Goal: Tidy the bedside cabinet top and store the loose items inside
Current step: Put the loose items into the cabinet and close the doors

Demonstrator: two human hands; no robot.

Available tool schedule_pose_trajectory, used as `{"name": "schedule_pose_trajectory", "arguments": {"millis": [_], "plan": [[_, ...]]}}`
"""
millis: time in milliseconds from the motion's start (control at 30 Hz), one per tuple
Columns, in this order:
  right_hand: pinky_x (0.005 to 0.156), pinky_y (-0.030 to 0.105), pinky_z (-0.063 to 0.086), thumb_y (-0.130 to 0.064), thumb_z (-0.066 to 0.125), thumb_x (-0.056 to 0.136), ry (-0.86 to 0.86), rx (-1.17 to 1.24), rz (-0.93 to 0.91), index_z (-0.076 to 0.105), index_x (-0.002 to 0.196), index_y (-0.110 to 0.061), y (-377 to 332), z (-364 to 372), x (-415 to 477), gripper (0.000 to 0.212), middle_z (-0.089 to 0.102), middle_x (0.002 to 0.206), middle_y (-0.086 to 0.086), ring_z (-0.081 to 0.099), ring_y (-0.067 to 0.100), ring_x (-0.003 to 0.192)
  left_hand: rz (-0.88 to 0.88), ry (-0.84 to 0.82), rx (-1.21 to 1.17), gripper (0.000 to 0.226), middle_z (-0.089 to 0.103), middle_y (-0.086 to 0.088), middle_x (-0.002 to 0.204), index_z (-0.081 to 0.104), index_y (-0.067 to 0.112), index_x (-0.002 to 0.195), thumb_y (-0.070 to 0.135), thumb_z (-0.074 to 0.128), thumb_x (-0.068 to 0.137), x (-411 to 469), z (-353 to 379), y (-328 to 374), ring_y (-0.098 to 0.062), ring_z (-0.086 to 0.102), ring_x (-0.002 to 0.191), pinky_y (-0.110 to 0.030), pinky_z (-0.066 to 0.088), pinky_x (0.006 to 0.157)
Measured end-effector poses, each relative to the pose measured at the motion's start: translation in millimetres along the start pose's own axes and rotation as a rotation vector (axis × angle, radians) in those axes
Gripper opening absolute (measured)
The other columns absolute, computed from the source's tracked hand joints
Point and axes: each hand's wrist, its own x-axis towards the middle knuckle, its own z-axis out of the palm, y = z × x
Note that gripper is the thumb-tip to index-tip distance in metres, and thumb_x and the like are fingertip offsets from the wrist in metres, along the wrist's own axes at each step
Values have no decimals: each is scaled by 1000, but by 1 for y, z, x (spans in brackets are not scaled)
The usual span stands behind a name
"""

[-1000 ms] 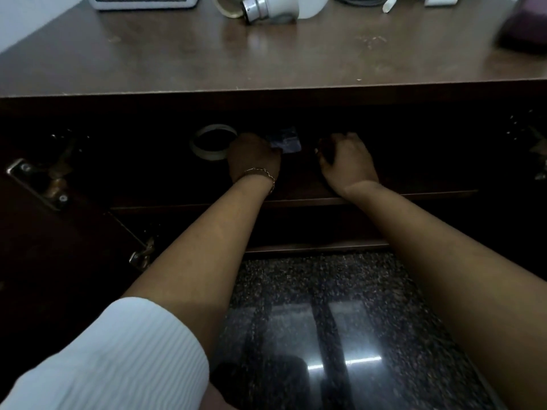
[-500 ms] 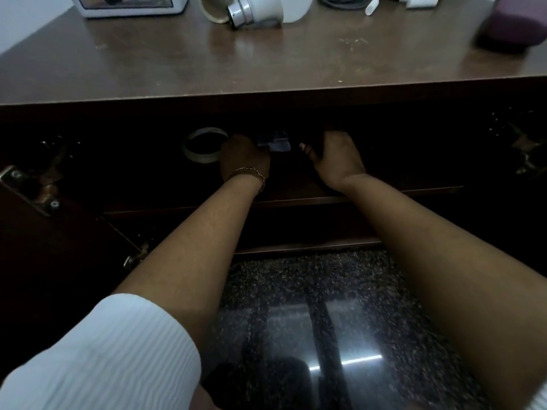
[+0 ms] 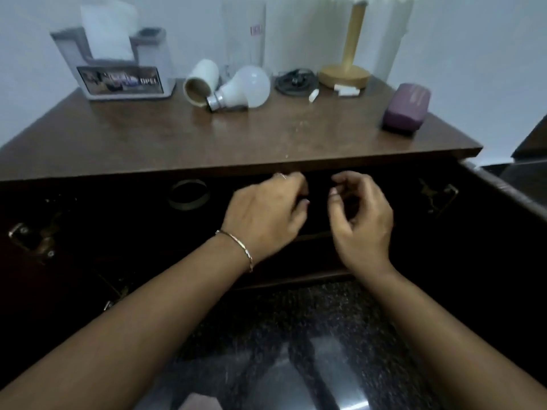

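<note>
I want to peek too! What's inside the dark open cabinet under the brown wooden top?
One pale ring-shaped tape roll lies in there, left of the left hand. That hand and the right hand cover the middle; everything else is too dark to see.

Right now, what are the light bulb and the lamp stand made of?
The light bulb looks like frosted white glass or plastic, matte; its cap looks like shiny metal. The lamp stand is probably pale wood, smooth and matte, going by its light tan colour.

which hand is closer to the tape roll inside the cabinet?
Left. The left hand is just right of the tape roll, not touching it; the right hand is farther right, beyond the left.
</note>
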Motion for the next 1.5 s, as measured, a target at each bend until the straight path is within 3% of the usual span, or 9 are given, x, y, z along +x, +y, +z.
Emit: {"name": "schedule_pose_trajectory", "arguments": {"millis": [133,300,367,533,667,833,1033,1367,1500], "plan": [[75,32,50,-14,53,88,199,-1,-86,61,102,-11,-14,-36,31,17,60,95,-12,61,12,81,220,119,-69,16,60,3,75,55,22,91,36,53,84,20,-26,34,-25,63,67,-36,50,52],[77,22,40,-14,57,85,316,-129,-85,60,99,-14,-10,-57,81,15,58,90,-8,56,17,81,-6,195,-389,9,61,6,69,57,22,81,31,60,80,79,-31,48,-18,60,69,-36,51,66],[82,27,39,-20,60,82,316,-209,-36,58,105,-13,-6,-60,98,24,58,98,-2,55,19,91,-157,134,-497,7,63,5,72,60,19,82,24,65,79,104,-19,43,-18,62,73,-37,52,73],[103,39,36,-57,72,68,-30,-422,204,37,136,-25,5,-54,126,83,36,142,5,39,28,130,-425,-90,-594,27,63,2,89,57,15,107,21,66,82,134,-4,29,-15,59,95,-22,41,81],[105,43,37,-64,74,62,-195,-477,394,28,143,-33,8,-50,139,98,16,153,10,33,36,135,-488,-49,-568,22,61,3,86,59,17,102,13,64,81,142,-1,16,-16,62,87,-21,45,79],[96,41,43,-57,73,67,-201,-497,454,27,143,-32,8,-45,145,93,16,151,11,43,36,126,-651,85,-844,16,63,-2,79,55,20,81,3,56,82,145,-2,7,-5,57,36,-17,51,43],[91,37,43,-35,62,80,-180,-516,438,32,138,-18,11,-40,147,67,30,142,12,51,34,117,-677,112,-902,13,62,-2,70,59,13,84,1,56,83,148,1,7,-5,58,37,-21,53,42],[94,30,42,-25,68,71,-85,-358,336,45,137,-19,18,-42,142,70,57,128,4,53,24,116,-662,111,-898,10,64,-5,76,60,11,87,3,58,83,146,-2,10,-11,61,45,-21,53,42],[94,28,47,-23,71,71,-57,-162,262,46,139,-23,9,-46,124,73,58,129,-1,57,16,111,-653,93,-997,6,64,-3,79,61,15,82,9,61,83,142,-4,11,-13,64,53,-26,59,59]]}}
